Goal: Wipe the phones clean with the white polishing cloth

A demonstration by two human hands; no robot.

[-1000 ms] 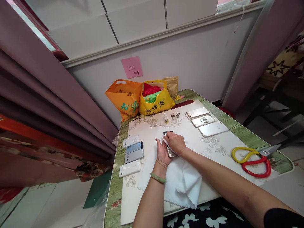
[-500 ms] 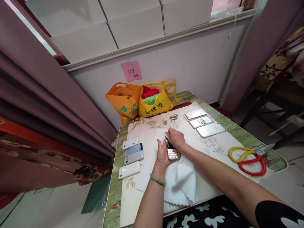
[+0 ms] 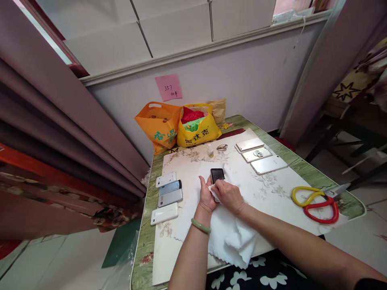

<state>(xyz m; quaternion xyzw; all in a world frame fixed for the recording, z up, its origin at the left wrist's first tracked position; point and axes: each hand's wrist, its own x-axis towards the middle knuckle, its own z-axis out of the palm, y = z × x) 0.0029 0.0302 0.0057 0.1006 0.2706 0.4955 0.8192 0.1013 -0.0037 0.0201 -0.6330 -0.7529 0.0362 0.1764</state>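
Note:
My left hand (image 3: 206, 196) cradles a small keypad phone (image 3: 217, 175) at the middle of the table; only its dark screen end shows above my fingers. My right hand (image 3: 228, 195) lies over the phone's lower half, fingers closed on a fold of a white cloth (image 3: 230, 237) pressed against it. The rest of the cloth hangs down toward the near table edge. A green bangle (image 3: 200, 226) circles my left wrist.
Several phones (image 3: 168, 196) lie in a row at the left, three more (image 3: 259, 154) at the back right. A small bottle (image 3: 210, 150) and a ring (image 3: 222, 147) stand behind. Red-and-yellow scissors (image 3: 317, 199) lie right. Orange (image 3: 159, 125) and yellow bags (image 3: 197, 127) sit against the wall.
My right hand has slid with the cloth from the phone's top end down over its keypad, so the dark screen now shows. The left hand keeps holding the phone.

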